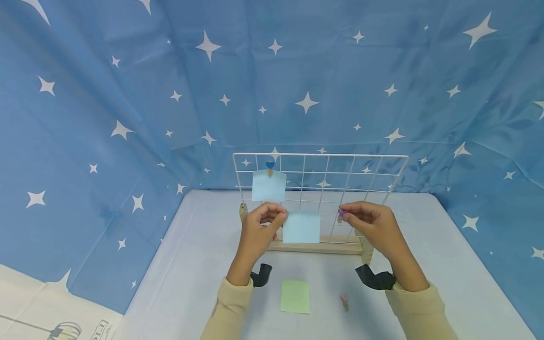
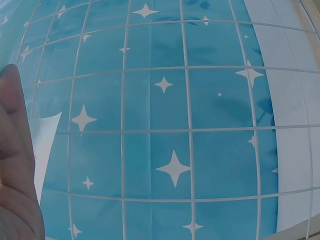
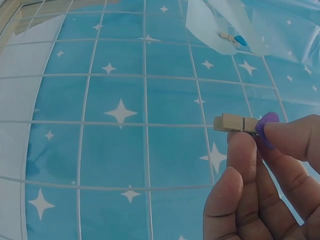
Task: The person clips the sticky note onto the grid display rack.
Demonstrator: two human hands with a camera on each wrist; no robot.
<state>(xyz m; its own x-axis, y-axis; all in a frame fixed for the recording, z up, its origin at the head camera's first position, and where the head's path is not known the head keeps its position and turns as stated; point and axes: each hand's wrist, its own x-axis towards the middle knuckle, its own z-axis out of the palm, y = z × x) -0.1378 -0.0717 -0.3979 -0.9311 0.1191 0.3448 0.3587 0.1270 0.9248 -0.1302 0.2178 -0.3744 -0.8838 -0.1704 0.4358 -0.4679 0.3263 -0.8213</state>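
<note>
My left hand pinches a light blue paper square by its left edge, in front of the white wire grid. In the left wrist view only part of that hand shows, with a sliver of the paper beside it. My right hand holds a small wooden clothespin with a purple heart between thumb and fingers. Its jaws point away from the fingertips, toward the grid. Higher on the grid, a blue-heart clothespin holds another light blue paper square.
A green paper square lies on the white table near me. To its right is a clothespin with a pink heart. The grid stands on a wooden base, with a blue star-patterned curtain behind.
</note>
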